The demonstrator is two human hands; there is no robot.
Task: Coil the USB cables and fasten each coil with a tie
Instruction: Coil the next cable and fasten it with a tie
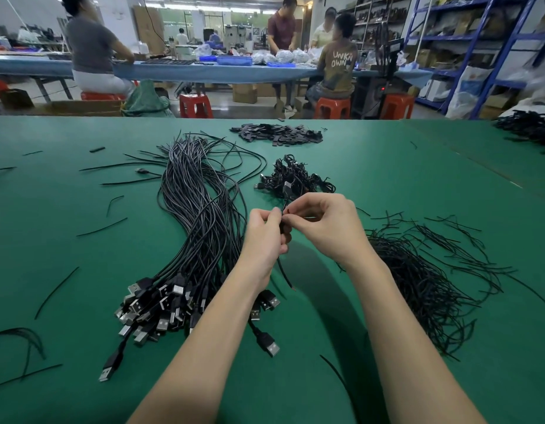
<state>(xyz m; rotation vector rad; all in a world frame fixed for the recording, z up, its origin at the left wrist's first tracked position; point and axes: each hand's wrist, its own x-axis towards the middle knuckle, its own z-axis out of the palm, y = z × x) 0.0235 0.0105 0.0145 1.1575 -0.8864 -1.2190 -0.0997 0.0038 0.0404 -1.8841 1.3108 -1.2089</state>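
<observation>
My left hand (265,237) grips a small coiled black USB cable (285,229) above the green table, its loose end hanging down below my palm. My right hand (323,221) pinches a thin black tie at the coil's top, right against my left fingers. A large bundle of uncoiled black USB cables (201,228) lies to the left, plugs toward me. Beyond my hands sits a pile of finished coils (295,179). A heap of black wire ties (424,270) lies to the right.
A pile of small flat black pieces (277,134) lies at the far middle of the green table (81,209). Stray ties are scattered at the left. More cables (531,127) sit at the far right. People work at a blue table behind.
</observation>
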